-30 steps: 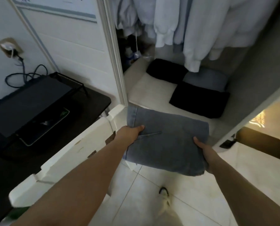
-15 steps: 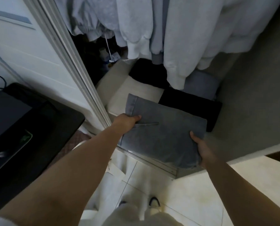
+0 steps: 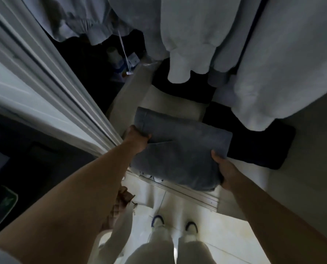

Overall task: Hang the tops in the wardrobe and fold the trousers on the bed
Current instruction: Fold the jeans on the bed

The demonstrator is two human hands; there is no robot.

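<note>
A folded pair of grey-blue jeans [image 3: 179,151] is held flat over the front edge of the wardrobe's pale shelf [image 3: 168,100]. My left hand [image 3: 137,139] grips the jeans' left edge, thumb on top. At the near right corner, my right hand [image 3: 226,169] holds them with fingers underneath. White and pale grey tops [image 3: 206,35] hang from above, their hems and sleeves reaching down over the back of the shelf. Whether the jeans touch the shelf is unclear.
Folded black garments [image 3: 257,145] lie on the shelf at the right and another black one [image 3: 187,88] farther back. The white sliding door frame [image 3: 44,88] runs diagonally at left, its floor track [image 3: 187,193] below the jeans. Bottles [image 3: 117,58] stand in the dark back left corner. My feet [image 3: 191,227] are on pale tiles.
I have stepped closer to the wardrobe. Both hands carried the folded jeans forward, from over the floor to over the front of the shelf, under the hanging tops.
</note>
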